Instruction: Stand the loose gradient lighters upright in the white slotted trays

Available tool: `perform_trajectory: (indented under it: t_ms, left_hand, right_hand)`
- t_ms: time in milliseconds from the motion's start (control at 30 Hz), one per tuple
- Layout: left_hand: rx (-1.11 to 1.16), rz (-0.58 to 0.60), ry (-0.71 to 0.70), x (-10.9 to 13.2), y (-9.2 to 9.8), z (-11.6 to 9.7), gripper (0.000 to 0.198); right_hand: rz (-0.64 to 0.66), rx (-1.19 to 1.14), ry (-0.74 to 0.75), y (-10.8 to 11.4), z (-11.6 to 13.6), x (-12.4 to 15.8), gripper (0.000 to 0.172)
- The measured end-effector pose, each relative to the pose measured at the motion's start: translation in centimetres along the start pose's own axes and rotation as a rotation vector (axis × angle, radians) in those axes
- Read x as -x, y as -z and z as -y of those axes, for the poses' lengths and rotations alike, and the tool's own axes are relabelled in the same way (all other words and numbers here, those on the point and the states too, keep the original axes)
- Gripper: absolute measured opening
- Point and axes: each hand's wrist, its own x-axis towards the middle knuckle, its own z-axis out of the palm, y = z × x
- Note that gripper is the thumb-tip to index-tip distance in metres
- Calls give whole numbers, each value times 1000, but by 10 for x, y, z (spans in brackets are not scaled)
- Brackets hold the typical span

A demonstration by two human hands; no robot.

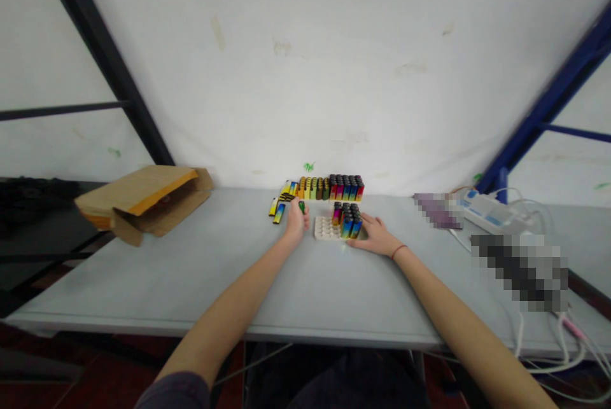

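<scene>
My left hand (296, 223) is closed around a lighter (301, 206), of which a green and dark end shows. It is just left of a white holed tray (327, 229). Upright lighters with black tops (351, 221), coloured blue, yellow and magenta, fill the tray's right part; holes show on its left. My right hand (377, 235) holds the tray's right end, thumb along the near edge and fingers behind. Loose yellow and blue lighters (279, 213) lie beyond my left hand. Behind the tray, a second group of lighters (346, 186) stands in rows, black-topped at right and yellow to green at left.
An opened brown cardboard box (143, 196) lies at the table's left. On the right are a purple, partly blurred item (439, 210), a white power strip (487, 208) and cables. A white wall (334, 78) rises behind the grey table (214, 269).
</scene>
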Motion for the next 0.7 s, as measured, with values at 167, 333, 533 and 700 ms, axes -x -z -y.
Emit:
perform_trajectory:
  t_ms: [167, 333, 533, 700]
  left_hand:
    - [-19, -14, 6, -1, 0, 0, 37]
    - [26, 39, -16, -3, 3, 1, 42]
    - [-175, 86, -296, -3, 1, 12, 30]
    - [-528, 205, -727, 4, -2, 16, 27]
  right_hand:
    - [11, 0, 4, 1, 0, 0, 82]
    - [19, 4, -5, 0, -1, 0, 85]
    - [10, 1, -3, -1, -2, 0, 87]
    - [24, -9, -13, 1, 0, 0, 87]
